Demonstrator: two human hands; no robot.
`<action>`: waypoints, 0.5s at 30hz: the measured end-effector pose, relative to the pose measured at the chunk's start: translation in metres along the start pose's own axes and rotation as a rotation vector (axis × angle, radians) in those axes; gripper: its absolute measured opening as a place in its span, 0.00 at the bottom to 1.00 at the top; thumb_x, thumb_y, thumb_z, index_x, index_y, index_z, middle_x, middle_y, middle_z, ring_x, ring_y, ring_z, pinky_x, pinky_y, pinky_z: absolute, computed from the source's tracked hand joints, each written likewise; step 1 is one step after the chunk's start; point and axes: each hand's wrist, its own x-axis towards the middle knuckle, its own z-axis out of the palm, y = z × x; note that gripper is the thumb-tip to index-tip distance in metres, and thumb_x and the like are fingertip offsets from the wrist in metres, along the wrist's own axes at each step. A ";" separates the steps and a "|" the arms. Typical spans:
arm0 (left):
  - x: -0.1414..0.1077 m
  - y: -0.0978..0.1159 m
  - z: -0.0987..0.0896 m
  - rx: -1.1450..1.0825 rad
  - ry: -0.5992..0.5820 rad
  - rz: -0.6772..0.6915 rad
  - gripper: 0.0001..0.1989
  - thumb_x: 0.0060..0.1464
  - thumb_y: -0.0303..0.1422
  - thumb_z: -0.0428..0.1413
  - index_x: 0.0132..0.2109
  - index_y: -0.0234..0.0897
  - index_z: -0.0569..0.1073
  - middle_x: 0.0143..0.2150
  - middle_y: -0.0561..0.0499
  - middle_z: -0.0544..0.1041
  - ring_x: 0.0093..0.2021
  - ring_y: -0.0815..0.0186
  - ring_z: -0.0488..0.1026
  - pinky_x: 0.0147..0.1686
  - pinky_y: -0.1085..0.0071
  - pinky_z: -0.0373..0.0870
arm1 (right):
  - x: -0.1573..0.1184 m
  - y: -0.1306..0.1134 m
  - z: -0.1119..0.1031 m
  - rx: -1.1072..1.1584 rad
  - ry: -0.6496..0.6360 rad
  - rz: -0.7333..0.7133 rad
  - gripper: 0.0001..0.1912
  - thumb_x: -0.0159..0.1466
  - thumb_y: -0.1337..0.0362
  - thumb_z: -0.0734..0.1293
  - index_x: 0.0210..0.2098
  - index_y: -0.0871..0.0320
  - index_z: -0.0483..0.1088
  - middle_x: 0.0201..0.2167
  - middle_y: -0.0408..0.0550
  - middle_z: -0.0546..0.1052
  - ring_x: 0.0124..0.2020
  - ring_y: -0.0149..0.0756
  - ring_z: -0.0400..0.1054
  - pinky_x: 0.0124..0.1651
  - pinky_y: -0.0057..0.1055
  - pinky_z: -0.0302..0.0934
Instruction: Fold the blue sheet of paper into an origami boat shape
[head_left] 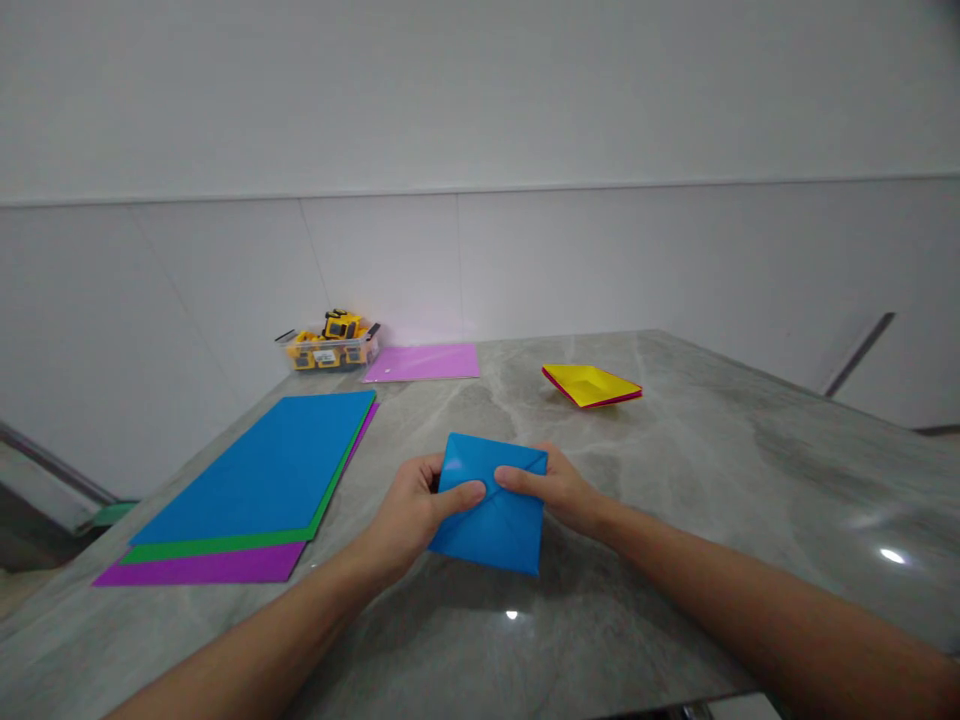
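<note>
A folded blue paper square (491, 540) with crease lines is held up over the grey table, near the middle of the view. My left hand (420, 505) grips its left side, thumb on the front face and fingers behind. On the upper right, my right hand (559, 485) pinches the same square, its thumb pointing left across the face. The two thumb tips are close together but apart. Fingers behind the paper are mostly hidden.
Blue, green and purple sheets (262, 470) lie stacked at left. A clear box (326, 355) of yellow toy vehicles stands behind them, beside a pink sheet (424, 362). A folded yellow and red paper piece (592, 384) rests on the grey table (697, 480) at back right.
</note>
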 end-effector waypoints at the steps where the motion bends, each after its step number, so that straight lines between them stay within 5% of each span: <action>1: 0.001 -0.001 0.000 0.005 0.013 0.012 0.17 0.42 0.38 0.68 0.36 0.29 0.77 0.33 0.43 0.81 0.31 0.59 0.77 0.34 0.65 0.75 | 0.000 0.000 0.001 0.024 0.002 0.007 0.20 0.48 0.52 0.76 0.28 0.62 0.70 0.24 0.44 0.73 0.26 0.31 0.67 0.30 0.29 0.63; 3: 0.002 -0.001 0.000 -0.019 -0.008 -0.007 0.17 0.43 0.38 0.67 0.37 0.29 0.77 0.34 0.42 0.81 0.32 0.59 0.78 0.35 0.64 0.75 | 0.001 -0.002 0.004 0.072 -0.001 0.021 0.21 0.47 0.54 0.77 0.32 0.62 0.72 0.28 0.46 0.76 0.29 0.35 0.70 0.35 0.32 0.66; 9: 0.003 -0.002 -0.002 -0.138 -0.205 -0.206 0.20 0.45 0.31 0.67 0.46 0.32 0.77 0.42 0.41 0.81 0.41 0.55 0.79 0.47 0.57 0.74 | -0.003 -0.008 0.004 0.092 0.006 0.070 0.17 0.46 0.57 0.77 0.24 0.62 0.69 0.22 0.42 0.72 0.24 0.30 0.66 0.31 0.30 0.64; 15: -0.002 0.002 0.002 -0.159 -0.192 -0.214 0.21 0.42 0.28 0.67 0.47 0.31 0.78 0.43 0.40 0.81 0.41 0.53 0.79 0.48 0.56 0.73 | -0.004 -0.010 0.003 0.098 -0.035 0.102 0.17 0.47 0.58 0.77 0.26 0.64 0.71 0.24 0.44 0.74 0.25 0.32 0.67 0.31 0.30 0.64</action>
